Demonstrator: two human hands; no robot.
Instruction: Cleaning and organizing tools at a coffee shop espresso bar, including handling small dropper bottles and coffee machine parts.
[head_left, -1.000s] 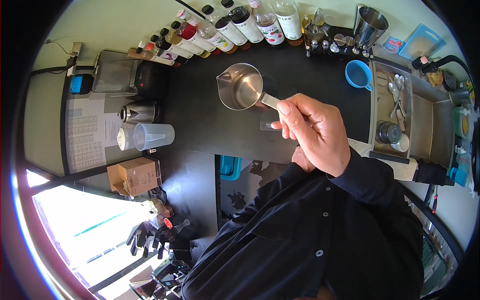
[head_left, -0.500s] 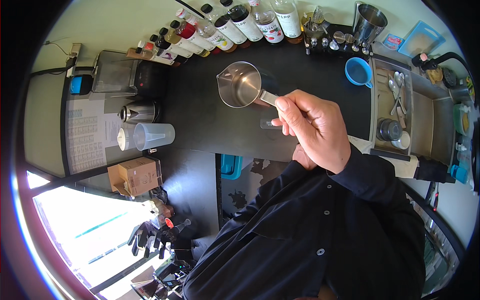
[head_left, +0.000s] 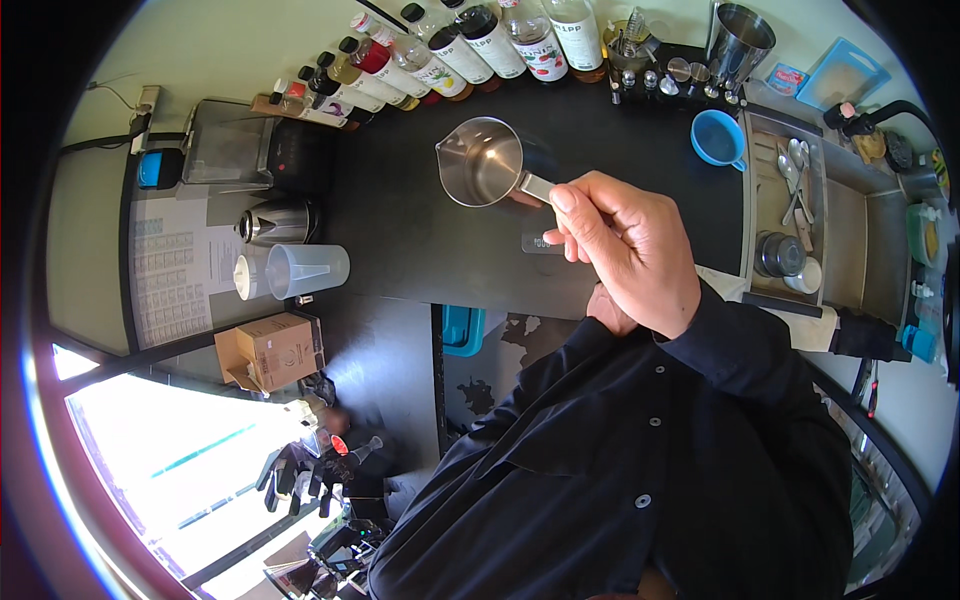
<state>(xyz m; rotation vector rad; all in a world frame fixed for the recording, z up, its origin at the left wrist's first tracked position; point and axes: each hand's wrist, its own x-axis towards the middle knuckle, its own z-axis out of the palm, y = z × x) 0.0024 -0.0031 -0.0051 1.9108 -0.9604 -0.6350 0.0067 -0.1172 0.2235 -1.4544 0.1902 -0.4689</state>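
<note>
My right hand [head_left: 635,245] is closed around the handle of a stainless steel milk pitcher [head_left: 482,165], thumb on top. The pitcher hangs over the black counter, its spout toward the left, and its bare metal inside shows with a bright reflection. Just below the handle, a small lit digital display [head_left: 541,243] shows on the dark surface. My left hand [head_left: 608,310] is mostly covered by the right wrist and forearm; only a bit of skin by the cuff is visible, its fingers hidden.
Syrup bottles [head_left: 490,45] line the counter's back edge. A blue cup [head_left: 717,138] stands right, beside a drawer-like tray with spoons [head_left: 790,180] and a sink basin [head_left: 868,235]. At left are a clear plastic jug [head_left: 312,272], a steel kettle [head_left: 278,224] and a cardboard box [head_left: 285,352].
The pitcher has shifted very slightly up and to the right in the picture, and my right hand has risen slightly with it. The grip on the handle is unchanged.
</note>
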